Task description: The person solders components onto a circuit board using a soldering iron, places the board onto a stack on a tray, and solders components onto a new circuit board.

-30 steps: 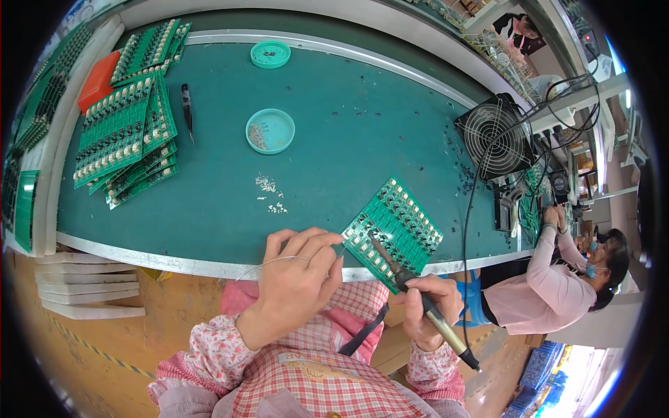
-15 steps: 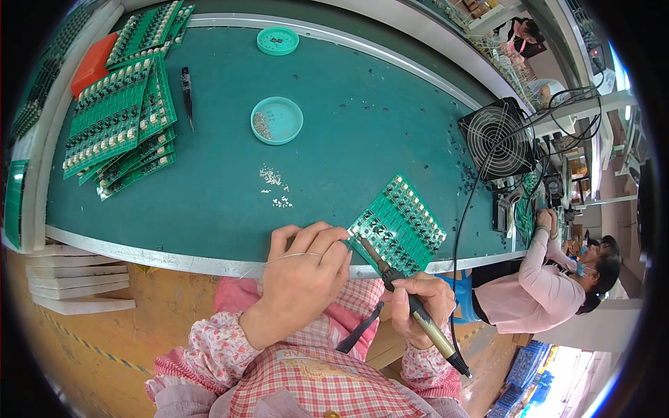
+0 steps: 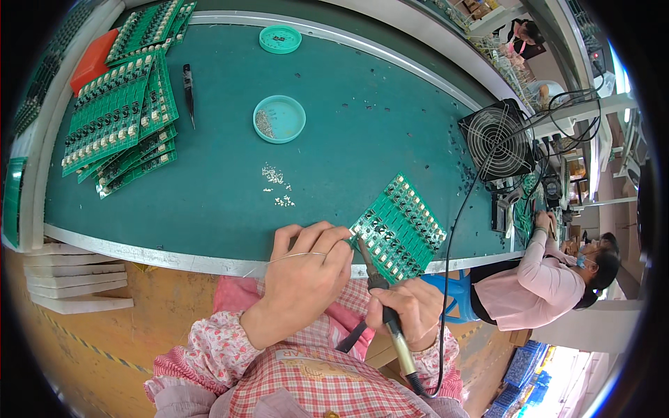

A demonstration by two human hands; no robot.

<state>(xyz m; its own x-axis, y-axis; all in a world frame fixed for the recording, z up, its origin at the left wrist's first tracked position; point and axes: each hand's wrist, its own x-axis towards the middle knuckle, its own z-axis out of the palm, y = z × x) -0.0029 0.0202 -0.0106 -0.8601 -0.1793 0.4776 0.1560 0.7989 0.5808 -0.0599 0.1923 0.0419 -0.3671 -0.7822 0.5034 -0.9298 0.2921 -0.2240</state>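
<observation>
A green circuit board (image 3: pixel 408 224) with rows of white and black parts lies slantwise at the near edge of the bench. My left hand (image 3: pixel 303 282) is closed at the board's left corner, and a thin solder wire (image 3: pixel 279 259) runs across its fingers. Its fingertips partly hide the wire's end. In my right hand (image 3: pixel 412 305), a soldering iron (image 3: pixel 401 345) is gripped by the handle. The iron's tip is at the board's left corner, close to my left fingertips; whether it touches the board is hard to make out.
Stacked circuit boards (image 3: pixel 115 118) and tweezers (image 3: pixel 189 97) lie left. A round dish (image 3: pixel 286 122) holds small parts; loose pale bits (image 3: pixel 274 177) lie nearby. Another dish (image 3: pixel 280 40) stands farther back. At right are a fan (image 3: pixel 497 141), a cable (image 3: pixel 456 223) and a seated co-worker (image 3: pixel 533 285).
My right hand has shifted slightly left and tilted the soldering iron more upright, its rear end swinging left. My left hand and the board stay almost in place.
</observation>
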